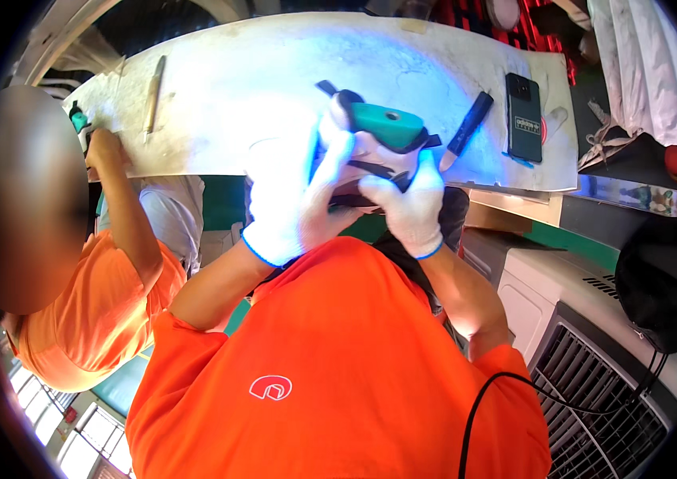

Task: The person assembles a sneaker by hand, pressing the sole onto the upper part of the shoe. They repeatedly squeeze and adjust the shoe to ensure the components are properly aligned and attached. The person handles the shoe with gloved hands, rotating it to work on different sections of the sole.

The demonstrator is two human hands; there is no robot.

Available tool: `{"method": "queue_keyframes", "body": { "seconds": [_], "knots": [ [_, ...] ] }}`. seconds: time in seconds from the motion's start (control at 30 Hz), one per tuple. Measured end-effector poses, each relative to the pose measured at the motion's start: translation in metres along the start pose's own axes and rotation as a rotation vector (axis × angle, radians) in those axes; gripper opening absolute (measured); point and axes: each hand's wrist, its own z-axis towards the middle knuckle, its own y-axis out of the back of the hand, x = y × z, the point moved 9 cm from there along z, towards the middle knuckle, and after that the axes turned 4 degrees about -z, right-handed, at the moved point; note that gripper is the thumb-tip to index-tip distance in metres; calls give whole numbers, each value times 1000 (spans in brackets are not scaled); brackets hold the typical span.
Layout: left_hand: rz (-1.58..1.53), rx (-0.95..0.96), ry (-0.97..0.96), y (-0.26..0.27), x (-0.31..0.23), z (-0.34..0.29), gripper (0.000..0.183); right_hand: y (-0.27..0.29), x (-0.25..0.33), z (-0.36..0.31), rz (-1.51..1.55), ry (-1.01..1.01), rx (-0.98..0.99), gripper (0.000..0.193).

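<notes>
At the near edge of the counter point(211, 88), our left hand point(294, 191) and right hand point(416, 204) curl half-closed around the shoe point(384, 128); steady it evenly.

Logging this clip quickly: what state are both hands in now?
Left hand: closed on the left side of the green-and-white shoe piece.
Right hand: closed on the same piece's right side.

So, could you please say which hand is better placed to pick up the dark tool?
Probably the right hand: the dark tool lies just beyond it, to the right. The left hand is farther off. Both hold the teal-topped object, though.
</notes>
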Motion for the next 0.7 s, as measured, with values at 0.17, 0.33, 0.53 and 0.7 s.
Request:
{"method": "queue_keyframes", "body": {
  "seconds": [0.17,0.33,0.53,0.7],
  "knots": [
    [-448,-24,390,47,61,-32,112,5,4,4,-63,-152,76,72],
    [-627,-256,619,81,117,-95,105,14,10,10,-320,-36,44,66],
    [-285,77,455,67,78,-55,109,18,-3,11,-287,-21,45,69],
    [-98,354,442,21,64,2,118,12,5,3,-280,-75,89,74]
  ]
}}
